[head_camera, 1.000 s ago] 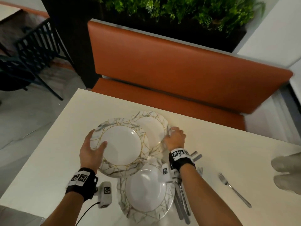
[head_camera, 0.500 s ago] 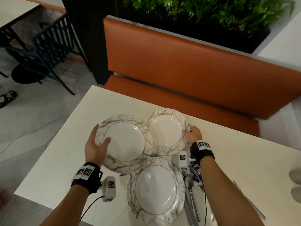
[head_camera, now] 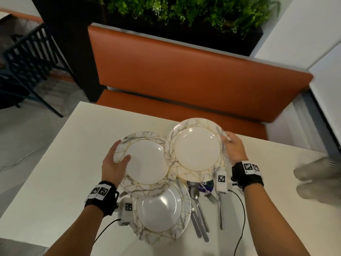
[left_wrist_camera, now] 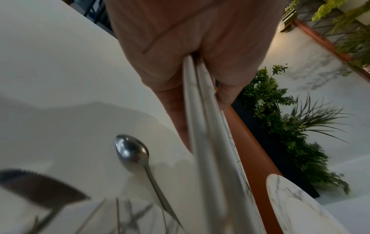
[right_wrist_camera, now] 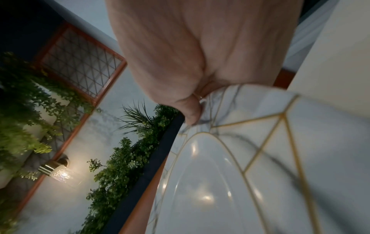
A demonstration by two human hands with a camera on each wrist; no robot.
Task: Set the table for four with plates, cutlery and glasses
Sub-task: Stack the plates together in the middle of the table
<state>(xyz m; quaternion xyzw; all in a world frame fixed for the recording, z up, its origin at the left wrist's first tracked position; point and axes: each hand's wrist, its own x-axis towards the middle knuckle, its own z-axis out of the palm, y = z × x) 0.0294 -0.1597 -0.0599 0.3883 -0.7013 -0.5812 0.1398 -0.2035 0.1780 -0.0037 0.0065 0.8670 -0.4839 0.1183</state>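
Observation:
Marble-patterned plates with gold lines are over a white table. My left hand grips the left plate by its left rim, thumb on top. In the left wrist view two stacked rims sit between my left hand's thumb and fingers. My right hand holds a second plate by its right rim, with the thumb on the plate's border. A third plate lies nearest me. Cutlery lies right of it, including a spoon.
An orange bench runs along the table's far side, with a dark planter of greenery behind it. A dark chair stands at far left. A blurred grey shape sits at the table's right edge. Wrist cables trail toward me.
My right hand has carried its plate up and to the right, clear of the cutlery. My left hand keeps its grip on the left plates, which have barely moved.

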